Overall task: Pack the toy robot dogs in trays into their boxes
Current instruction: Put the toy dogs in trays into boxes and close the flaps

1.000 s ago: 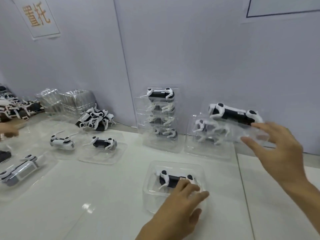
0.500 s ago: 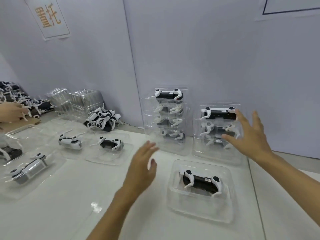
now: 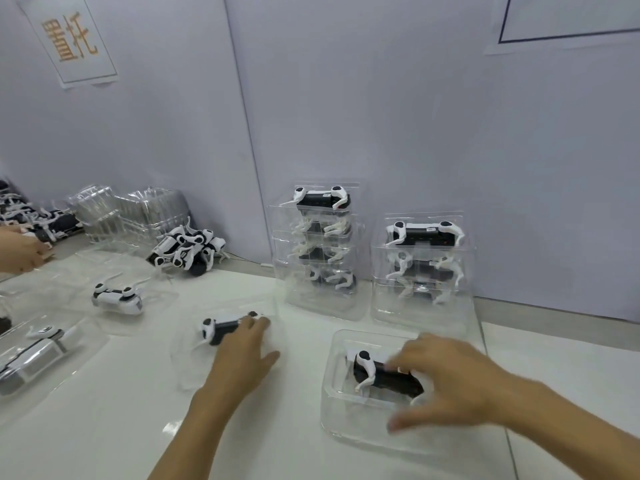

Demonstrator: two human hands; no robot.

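A black-and-white toy robot dog (image 3: 381, 375) lies in a clear tray (image 3: 332, 403) at the front right. My right hand (image 3: 450, 382) arches over it, fingertips at the dog's back and thumb low near the tray's front wall; the hand is blurred. My left hand (image 3: 242, 351) rests with its fingers laid on a second dog (image 3: 218, 329), which sits in a faint clear tray (image 3: 183, 368) at centre. Two stacks of trays holding dogs stand against the wall: a taller stack (image 3: 318, 251) and a shorter stack (image 3: 422, 265).
A pile of loose dogs (image 3: 187, 251) and stacks of empty clear trays (image 3: 131, 213) sit at the back left. Two more trayed dogs (image 3: 117, 297) (image 3: 34, 351) lie at the left. Another person's hand (image 3: 20, 251) works at the far left edge.
My right hand left the shorter stack and came down over the front tray's dog. My left hand, raised over the table before, dropped onto the dog in the centre tray.
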